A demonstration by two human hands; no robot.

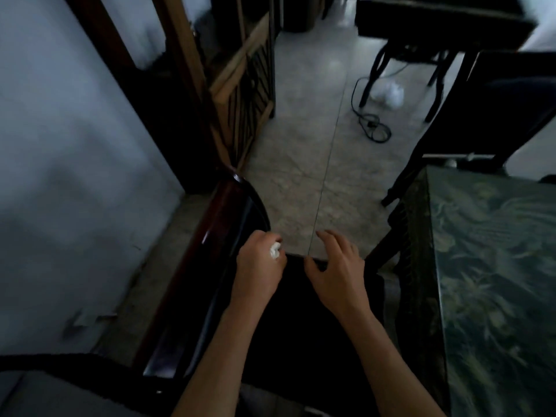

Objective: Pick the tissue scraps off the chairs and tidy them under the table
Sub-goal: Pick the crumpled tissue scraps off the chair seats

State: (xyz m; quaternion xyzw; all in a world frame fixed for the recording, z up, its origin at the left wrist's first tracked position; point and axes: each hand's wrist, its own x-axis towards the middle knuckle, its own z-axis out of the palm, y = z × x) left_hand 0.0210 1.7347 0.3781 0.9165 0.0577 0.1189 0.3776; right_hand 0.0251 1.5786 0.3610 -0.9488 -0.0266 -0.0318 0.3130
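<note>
- Two bare hands are out over a dark chair seat [301, 326], forearms reaching in from the bottom edge of the view.
- Left hand [259, 266] is curled into a loose fist near the seat's far left corner, and a small white tissue scrap [274, 251] pokes out between thumb and forefinger, pinched tight.
- Right hand [337, 272] hovers at the seat's far edge, fingers spread and slightly bent, thumb tip touching or just above that edge; nothing in its grasp.
- Seat itself is black and deep in shadow, so I cannot tell whether any more scraps lie on it.
- Glossy dark-red chair frame [222, 224] curves along the seat's left side, catching a streak of light.
- Over on the right, a table [493, 266] with a green patterned top fills the lower right corner, its near-left edge running just beside the chair.
- Beyond the table's far corner stands a second dark chair [493, 109].
- Pale tiled floor [304, 164] opens up ahead, a thin seam running straight down it toward the hands.
- Far along the floor, a white crumpled heap [388, 91] sits beneath a dark-legged stand, blurred, with a black cable [371, 124] looped on the tiles just near it.
- Left side is a bluish wall [75, 145] and a wooden door frame [183, 70].
</note>
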